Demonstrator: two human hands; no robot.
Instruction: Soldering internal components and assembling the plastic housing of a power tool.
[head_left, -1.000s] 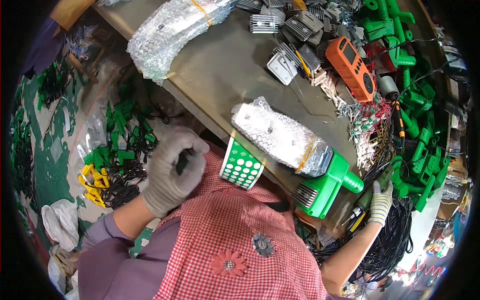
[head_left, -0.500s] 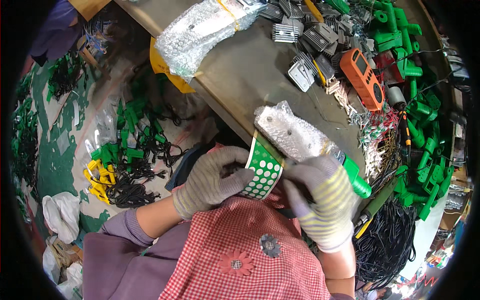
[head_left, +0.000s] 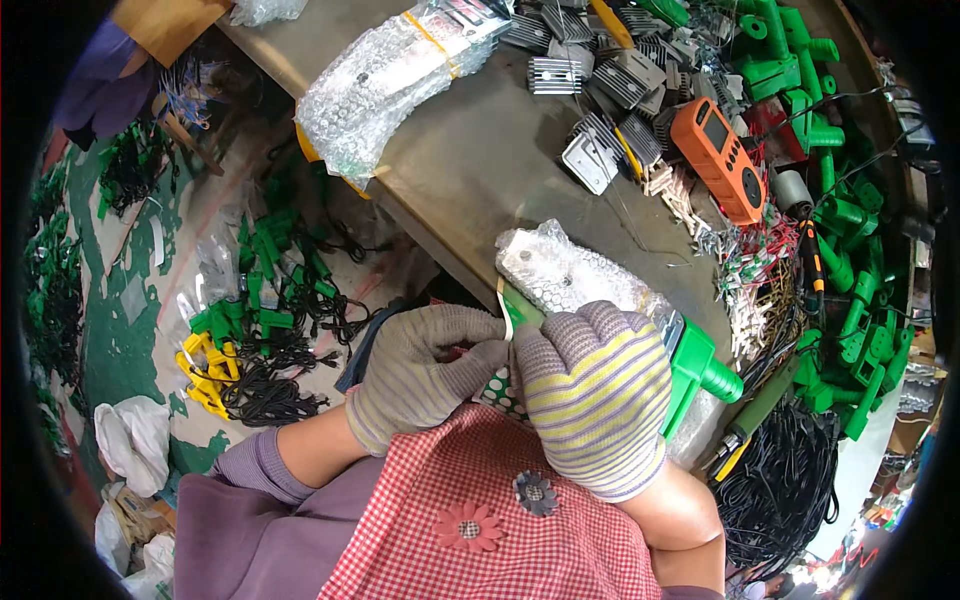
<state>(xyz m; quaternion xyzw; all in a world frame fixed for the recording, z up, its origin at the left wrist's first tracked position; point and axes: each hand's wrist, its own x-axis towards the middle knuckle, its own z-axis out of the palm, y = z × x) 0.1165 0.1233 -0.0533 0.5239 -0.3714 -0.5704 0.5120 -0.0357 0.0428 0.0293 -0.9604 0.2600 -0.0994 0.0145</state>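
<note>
A green sticker sheet [head_left: 503,392] with white round dots is bent between my hands, most of it hidden by my fingers. My left hand [head_left: 425,375], in a striped knit glove, grips its left edge between thumb and fingers. My right hand [head_left: 597,400], gloved too, is closed with its fingertips pinched against the sheet; whether a single sticker is between them is hidden. Just beyond, on the table, lies a bubble-wrapped piece [head_left: 575,272]. A green plastic handle-like part [head_left: 700,375] sits at its near right end, beside my right hand.
Another bubble-wrapped bundle [head_left: 385,90] lies at the table's far left edge. Grey finned metal blocks [head_left: 625,80], an orange meter [head_left: 718,160], a green soldering iron [head_left: 765,405] and black cables [head_left: 785,480] crowd the right. Green and yellow corded parts [head_left: 210,370] lie at lower left.
My right hand has moved left and turned over, its fingers now closing at the sheet. The sheet has bent and is mostly covered. The view has shifted slightly.
</note>
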